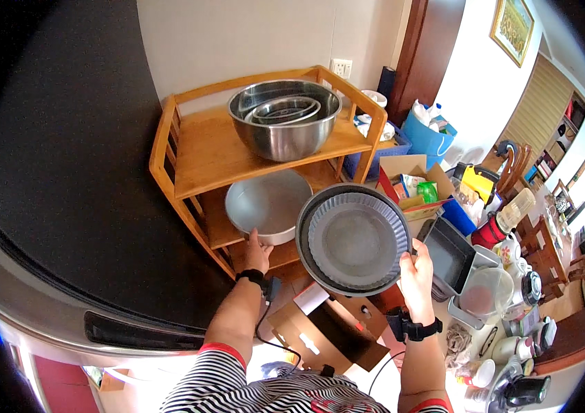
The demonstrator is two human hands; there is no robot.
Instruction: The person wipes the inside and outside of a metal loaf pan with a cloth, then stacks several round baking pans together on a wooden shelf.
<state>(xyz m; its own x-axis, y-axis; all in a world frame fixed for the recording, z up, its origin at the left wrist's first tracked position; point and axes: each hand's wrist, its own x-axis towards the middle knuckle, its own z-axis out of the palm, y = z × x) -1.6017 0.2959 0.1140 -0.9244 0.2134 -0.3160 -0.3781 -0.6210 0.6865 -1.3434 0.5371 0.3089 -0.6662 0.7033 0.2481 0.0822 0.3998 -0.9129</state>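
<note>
A round grey metal cake pan (269, 201) is at the middle tier of a wooden shelf rack (205, 160), and my left hand (258, 254) grips its near rim. My right hand (416, 273) holds the right edge of a dark round baking pan (305, 242), in which a fluted tart pan (357, 240) is nested. On the rack's top board stands a large stainless steel mixing bowl (287, 137) with smaller metal bowls (285, 111) inside it. The fingers of both hands are partly hidden behind the pans.
Right of the rack are an open carton (421, 206) of packets, a blue bucket (429, 137) and rectangular baking tins (447, 255). Jars and containers crowd the counter further right. An open cardboard box (328, 330) lies below my hands. A large dark panel (101, 180) rises at the left.
</note>
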